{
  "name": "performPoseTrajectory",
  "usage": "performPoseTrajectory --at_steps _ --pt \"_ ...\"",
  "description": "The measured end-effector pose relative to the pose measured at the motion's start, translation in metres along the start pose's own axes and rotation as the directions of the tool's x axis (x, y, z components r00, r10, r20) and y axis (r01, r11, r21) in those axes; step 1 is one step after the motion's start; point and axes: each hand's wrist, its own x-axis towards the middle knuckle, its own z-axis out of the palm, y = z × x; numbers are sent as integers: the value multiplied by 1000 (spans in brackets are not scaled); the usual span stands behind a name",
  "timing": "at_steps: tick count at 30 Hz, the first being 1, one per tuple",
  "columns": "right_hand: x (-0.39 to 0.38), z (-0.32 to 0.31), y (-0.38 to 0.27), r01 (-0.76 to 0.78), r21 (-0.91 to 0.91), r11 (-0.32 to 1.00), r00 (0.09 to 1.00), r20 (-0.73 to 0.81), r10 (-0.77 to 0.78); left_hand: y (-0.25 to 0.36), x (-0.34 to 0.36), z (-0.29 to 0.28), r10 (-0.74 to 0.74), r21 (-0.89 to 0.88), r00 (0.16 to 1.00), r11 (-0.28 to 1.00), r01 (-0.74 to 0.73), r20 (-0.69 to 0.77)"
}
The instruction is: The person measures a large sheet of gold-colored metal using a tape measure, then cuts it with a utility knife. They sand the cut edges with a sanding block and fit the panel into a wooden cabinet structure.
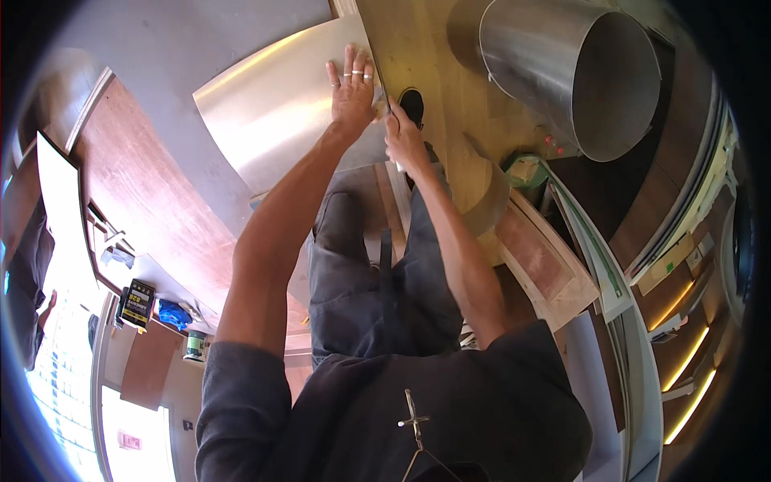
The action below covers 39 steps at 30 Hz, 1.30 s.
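Note:
A brushed, silvery sheet (265, 104) lies on the grey work surface, its right edge at the side of the surface. My left hand (352, 100) rests flat on the sheet near that edge, fingers spread, with rings on some of them. Close beside it, my right hand (408, 145) is closed around a slim dark tool (389, 107) at the sheet's right edge. A pale end of something shows under the right fist. Most of the tool is hidden by the fingers, so its kind cannot be made out.
A large rolled metallic sheet (546, 64) stands at the far right on the wooden floor (434, 48). Wooden boards (546, 257) and stacked panels lean at the right. A reddish wood panel (152, 169) lies left. A black container (136, 304) sits lower left; another person's arm shows at the left rim.

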Motion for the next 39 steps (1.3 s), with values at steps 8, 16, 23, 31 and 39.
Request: performPoseTrajectory --at_steps 8,16,23,31,39 --pt "-18 1 22 128 -136 982 990 -44 -135 -4 1 -1 6 -17 1000 1000 -6 -13" --pt "-39 3 8 123 -124 985 988 -82 -134 -3 -3 -3 -4 -35 1000 999 3 -11" --pt "-31 -5 26 179 -59 982 980 -77 -184 -2 -4 2 -15 5 1000 1000 15 21" --pt "-19 -8 34 60 -86 995 998 -26 -63 -5 3 5 3 -38 998 999 -6 -61" --pt "16 12 88 282 -256 925 855 -369 -363 0 -1 0 -1 -51 998 999 -3 -66"
